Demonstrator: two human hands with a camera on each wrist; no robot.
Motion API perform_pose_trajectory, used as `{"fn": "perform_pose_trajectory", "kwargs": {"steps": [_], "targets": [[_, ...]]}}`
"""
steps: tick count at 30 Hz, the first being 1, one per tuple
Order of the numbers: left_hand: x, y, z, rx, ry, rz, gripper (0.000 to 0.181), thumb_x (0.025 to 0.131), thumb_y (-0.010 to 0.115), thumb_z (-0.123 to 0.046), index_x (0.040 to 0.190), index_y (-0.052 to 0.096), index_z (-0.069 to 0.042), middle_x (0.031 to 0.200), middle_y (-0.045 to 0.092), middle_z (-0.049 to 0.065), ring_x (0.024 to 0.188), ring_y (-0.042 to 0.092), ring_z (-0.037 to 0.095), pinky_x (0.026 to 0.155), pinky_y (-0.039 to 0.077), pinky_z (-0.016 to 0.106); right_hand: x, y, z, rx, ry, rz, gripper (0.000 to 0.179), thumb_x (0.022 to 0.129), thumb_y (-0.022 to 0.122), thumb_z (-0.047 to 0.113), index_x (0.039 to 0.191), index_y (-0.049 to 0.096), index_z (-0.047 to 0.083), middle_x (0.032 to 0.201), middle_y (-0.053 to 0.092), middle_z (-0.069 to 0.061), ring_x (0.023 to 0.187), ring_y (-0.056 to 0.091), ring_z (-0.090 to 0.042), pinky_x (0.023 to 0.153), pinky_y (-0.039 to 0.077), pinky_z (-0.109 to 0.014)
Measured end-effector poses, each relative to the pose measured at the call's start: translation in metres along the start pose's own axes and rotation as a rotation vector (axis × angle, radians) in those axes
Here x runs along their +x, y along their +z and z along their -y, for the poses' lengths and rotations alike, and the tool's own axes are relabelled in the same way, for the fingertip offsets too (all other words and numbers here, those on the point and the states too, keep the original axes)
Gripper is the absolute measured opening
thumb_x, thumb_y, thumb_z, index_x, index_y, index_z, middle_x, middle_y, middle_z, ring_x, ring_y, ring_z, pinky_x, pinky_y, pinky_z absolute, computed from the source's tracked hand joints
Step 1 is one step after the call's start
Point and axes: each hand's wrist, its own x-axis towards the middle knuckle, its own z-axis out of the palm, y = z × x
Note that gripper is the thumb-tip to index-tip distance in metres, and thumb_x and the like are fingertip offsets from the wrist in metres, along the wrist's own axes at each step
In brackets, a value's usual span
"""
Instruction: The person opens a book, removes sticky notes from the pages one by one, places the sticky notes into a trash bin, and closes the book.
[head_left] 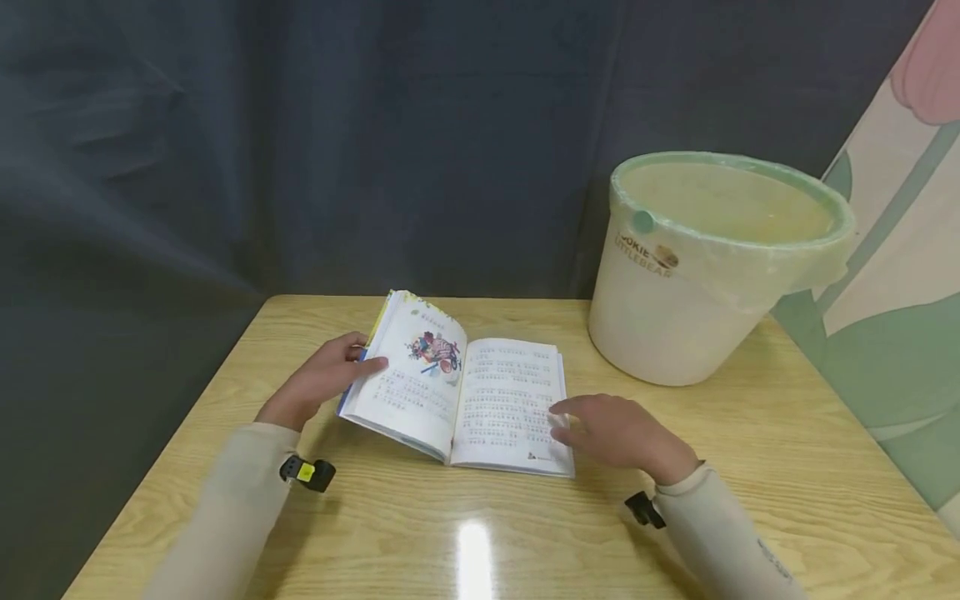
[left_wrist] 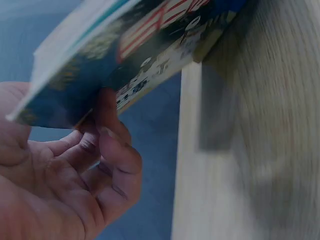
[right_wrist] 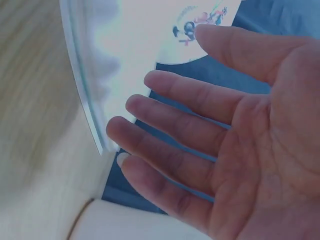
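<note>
An open book [head_left: 510, 400] lies on the wooden table, its left half raised and tilted, its right half nearly flat. A colourful picture shows on the left page, with printed text on both pages. My left hand [head_left: 333, 377] grips the left edge, thumb on the page and fingers behind the cover. In the left wrist view, curled fingers [left_wrist: 120, 155] press against the book's dark, patterned cover [left_wrist: 150, 55]. At the right page's outer edge is my right hand [head_left: 618, 429]. In the right wrist view its fingers [right_wrist: 175, 125] are spread and nearly straight, holding nothing.
A large pale bucket [head_left: 667, 317] with a green rim stands at the table's back right. The wooden table [head_left: 390, 533] has a bright reflection near its front. A dark curtain [head_left: 450, 150] hangs behind, and a wall with painted flowers [head_left: 907, 275] is at the right.
</note>
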Motion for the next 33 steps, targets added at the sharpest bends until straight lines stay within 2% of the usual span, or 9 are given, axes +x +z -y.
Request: {"fn": "perform_pose_trajectory", "kwargs": {"steps": [6,10,14,20,23,27,30,33], "targets": [[-0.008,0.015,-0.023,-0.033,0.093,0.005,0.048,0.102,0.056,-0.027,0.142,0.043,-0.004,0.121,0.058,0.02,0.087,0.063,0.02,0.073,0.052,0.027,-0.006,-0.012,-0.01,0.024,0.004,-0.047,0.044,0.1,0.056,0.039,0.134,0.063,0.012,0.131,0.067,-0.01,0.122,0.062,-0.032,0.096,0.052,-0.054],[-0.015,0.024,-0.036,-0.058,0.153,0.044,0.049,0.103,0.055,-0.027,0.145,0.039,-0.006,0.121,0.054,0.019,0.093,0.062,0.022,0.074,0.053,0.028,-0.009,-0.019,-0.013,0.028,0.016,-0.066,0.044,0.099,0.058,0.038,0.135,0.062,0.012,0.127,0.069,-0.01,0.117,0.065,-0.031,0.093,0.053,-0.052],[-0.023,0.034,-0.047,-0.04,0.222,0.082,0.054,0.103,0.053,-0.032,0.15,0.034,-0.012,0.127,0.049,0.018,0.101,0.057,0.026,0.075,0.052,0.03,-0.013,-0.028,-0.016,0.046,0.01,-0.085,0.046,0.099,0.058,0.039,0.136,0.061,0.01,0.126,0.07,-0.011,0.117,0.064,-0.034,0.093,0.053,-0.053],[-0.032,0.047,-0.054,0.005,0.276,0.155,0.055,0.105,0.047,-0.04,0.153,0.029,-0.021,0.134,0.048,0.014,0.103,0.055,0.026,0.071,0.049,0.032,-0.014,-0.036,-0.02,0.059,-0.007,-0.121,0.048,0.1,0.055,0.041,0.137,0.06,0.01,0.129,0.068,-0.012,0.118,0.064,-0.035,0.096,0.051,-0.055],[-0.033,0.054,-0.053,0.031,0.295,0.194,0.054,0.105,0.042,-0.047,0.153,0.032,-0.024,0.136,0.052,0.012,0.111,0.057,0.027,0.078,0.053,0.038,-0.012,-0.037,-0.02,0.057,-0.01,-0.13,0.047,0.1,0.056,0.04,0.136,0.06,0.01,0.129,0.068,-0.011,0.117,0.065,-0.034,0.095,0.051,-0.055],[-0.031,0.07,-0.047,0.133,0.326,0.243,0.055,0.104,0.04,-0.053,0.151,0.038,-0.025,0.145,0.052,0.006,0.129,0.053,0.027,0.099,0.05,0.05,-0.01,-0.039,-0.019,0.06,-0.025,-0.14,0.047,0.1,0.055,0.041,0.136,0.061,0.01,0.129,0.068,-0.011,0.115,0.066,-0.033,0.094,0.052,-0.054],[-0.029,0.086,-0.04,0.297,0.41,0.286,0.057,0.103,0.045,-0.052,0.151,0.042,-0.021,0.153,0.045,0.004,0.141,0.044,0.028,0.114,0.039,0.053,-0.008,-0.038,-0.02,0.059,-0.021,-0.15,0.048,0.101,0.055,0.042,0.135,0.061,0.009,0.129,0.068,-0.012,0.114,0.066,-0.033,0.094,0.052,-0.054],[-0.027,0.103,-0.03,0.474,0.498,0.34,0.055,0.103,0.048,-0.047,0.151,0.043,-0.021,0.159,0.039,0.003,0.149,0.032,0.029,0.121,0.03,0.052,-0.008,-0.036,-0.02,0.055,-0.009,-0.148,0.047,0.1,0.055,0.042,0.134,0.062,0.01,0.129,0.068,-0.012,0.113,0.067,-0.032,0.094,0.052,-0.054]]}}
